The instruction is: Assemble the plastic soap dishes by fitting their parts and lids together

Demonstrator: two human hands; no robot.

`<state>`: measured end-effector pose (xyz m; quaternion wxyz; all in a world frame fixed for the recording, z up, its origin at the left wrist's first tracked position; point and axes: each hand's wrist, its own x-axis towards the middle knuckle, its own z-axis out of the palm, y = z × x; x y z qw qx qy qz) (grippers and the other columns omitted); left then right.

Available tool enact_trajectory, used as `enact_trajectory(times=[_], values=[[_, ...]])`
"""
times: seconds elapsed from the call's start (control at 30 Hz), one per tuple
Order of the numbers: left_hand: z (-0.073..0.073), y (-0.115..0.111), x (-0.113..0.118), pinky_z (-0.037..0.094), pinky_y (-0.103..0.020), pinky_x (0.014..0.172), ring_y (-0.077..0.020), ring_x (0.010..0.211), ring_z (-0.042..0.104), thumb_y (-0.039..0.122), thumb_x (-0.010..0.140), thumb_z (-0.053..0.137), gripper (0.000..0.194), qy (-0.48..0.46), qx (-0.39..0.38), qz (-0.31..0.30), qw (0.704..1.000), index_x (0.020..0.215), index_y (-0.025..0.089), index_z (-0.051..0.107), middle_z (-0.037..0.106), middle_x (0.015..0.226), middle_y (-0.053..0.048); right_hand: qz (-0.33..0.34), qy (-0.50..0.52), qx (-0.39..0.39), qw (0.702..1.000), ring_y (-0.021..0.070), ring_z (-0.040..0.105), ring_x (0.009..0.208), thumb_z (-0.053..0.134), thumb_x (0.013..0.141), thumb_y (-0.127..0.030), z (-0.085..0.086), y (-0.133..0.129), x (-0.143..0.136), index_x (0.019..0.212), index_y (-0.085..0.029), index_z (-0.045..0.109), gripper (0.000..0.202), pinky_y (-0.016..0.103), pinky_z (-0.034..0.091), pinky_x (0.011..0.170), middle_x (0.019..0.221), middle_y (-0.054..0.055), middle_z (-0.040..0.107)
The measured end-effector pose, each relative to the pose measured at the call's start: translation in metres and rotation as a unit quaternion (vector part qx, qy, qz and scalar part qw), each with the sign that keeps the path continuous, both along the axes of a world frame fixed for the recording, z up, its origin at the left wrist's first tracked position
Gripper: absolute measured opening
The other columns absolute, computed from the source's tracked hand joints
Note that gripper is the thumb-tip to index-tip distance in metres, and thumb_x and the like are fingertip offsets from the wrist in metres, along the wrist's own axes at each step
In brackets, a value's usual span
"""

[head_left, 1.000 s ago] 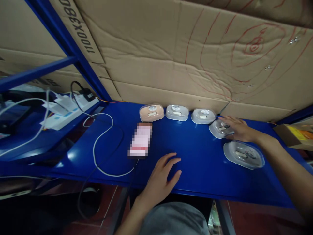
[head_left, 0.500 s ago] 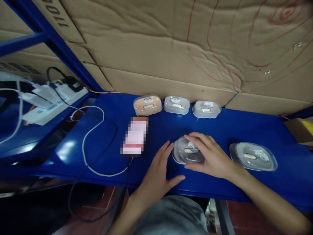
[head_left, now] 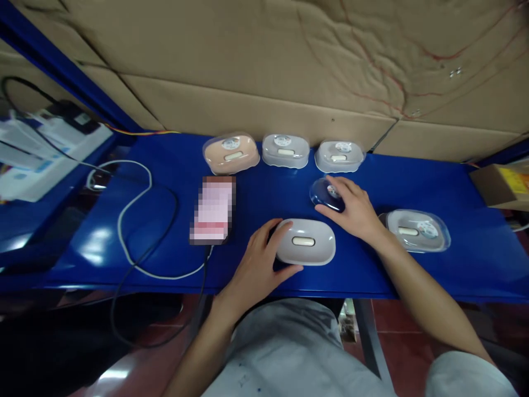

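A light grey oval dish (head_left: 318, 251) without a cover lies near the front edge of the blue table, a cream oblong piece (head_left: 303, 241) at its middle. My left hand (head_left: 258, 264) grips its left end between thumb and fingers. Behind and right of it, my right hand (head_left: 351, 212) is closed on a clear lid (head_left: 320, 194) with a round sticker. To the right sits a grey dish under a clear lid (head_left: 438, 234). Along the back stand a peach dish (head_left: 219, 157) and two grey dishes (head_left: 285, 160) (head_left: 339, 164), all with clear lids.
A phone (head_left: 212, 209) with a blurred screen lies left of my left hand, its white cable (head_left: 119, 220) looping over the blue table (head_left: 165, 160). Power strips (head_left: 41, 165) are at the far left, a cardboard box (head_left: 491, 184) at the right. Cardboard (head_left: 248, 66) forms the back wall.
The clear lid has come off the dish and moved back and right in my right hand. My left hand has closed on the dish's left end. The view has shifted.
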<state>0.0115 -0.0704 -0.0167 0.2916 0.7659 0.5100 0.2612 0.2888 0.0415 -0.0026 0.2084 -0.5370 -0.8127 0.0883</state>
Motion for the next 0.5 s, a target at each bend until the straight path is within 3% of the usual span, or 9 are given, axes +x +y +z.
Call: enact_trajectory(times=[0.13, 0.23, 0.3, 0.4, 0.5], values=[[-0.002, -0.003, -0.016, 0.039, -0.055, 0.125, -0.035, 0.156, 0.041, 0.036, 0.093, 0.08, 0.093, -0.017, -0.032, -0.027, 0.999, 0.167, 0.04, 0.024, 0.037, 0.169, -0.01, -0.007, -0.061, 0.014, 0.998, 0.0459, 0.047, 0.148, 0.064, 0.098, -0.061, -0.008, 0.005, -0.001, 0.161, -0.024, 0.044, 0.076, 0.071, 0.036, 0.117, 0.159, 0.022, 0.051], [-0.005, -0.003, -0.022, 0.034, -0.059, 0.127, -0.0371, 0.157, 0.038, 0.038, 0.091, 0.081, 0.095, 0.002, 0.0, -0.05, 0.999, 0.167, 0.038, 0.025, 0.035, 0.173, -0.011, 0.015, -0.064, 0.044, 0.997, 0.0451, 0.036, 0.157, 0.059, 0.103, -0.056, 0.0, -0.005, -0.005, 0.162, -0.024, 0.042, 0.069, 0.074, 0.024, 0.123, 0.167, 0.021, 0.042], [-0.007, -0.004, -0.023, 0.033, -0.059, 0.127, -0.0367, 0.156, 0.04, 0.042, 0.091, 0.081, 0.095, -0.008, 0.013, -0.046, 0.999, 0.168, 0.036, 0.025, 0.041, 0.17, -0.013, 0.12, -0.032, 0.018, 0.992, 0.0401, 0.031, 0.16, 0.055, 0.106, -0.056, 0.009, -0.02, -0.011, 0.166, -0.028, 0.035, 0.069, 0.069, 0.026, 0.125, 0.172, 0.017, 0.037], [-0.007, -0.006, -0.022, 0.035, -0.059, 0.126, -0.0365, 0.155, 0.041, 0.05, 0.09, 0.081, 0.097, -0.044, 0.014, -0.018, 0.999, 0.167, 0.033, 0.024, 0.042, 0.169, -0.014, 0.306, 0.009, -0.07, 0.949, 0.034, 0.035, 0.16, 0.065, 0.099, -0.062, 0.015, -0.046, -0.024, 0.169, -0.03, 0.027, 0.086, 0.057, 0.038, 0.125, 0.174, 0.014, 0.034], [-0.007, -0.008, -0.023, 0.033, -0.058, 0.127, -0.0358, 0.156, 0.041, 0.053, 0.089, 0.081, 0.098, -0.07, 0.008, -0.004, 0.998, 0.166, 0.031, 0.024, 0.039, 0.17, -0.015, 0.337, -0.004, -0.061, 0.939, 0.0356, 0.038, 0.158, 0.074, 0.095, -0.058, 0.011, -0.06, -0.035, 0.163, -0.03, 0.042, 0.08, 0.059, 0.039, 0.125, 0.172, 0.014, 0.039]])
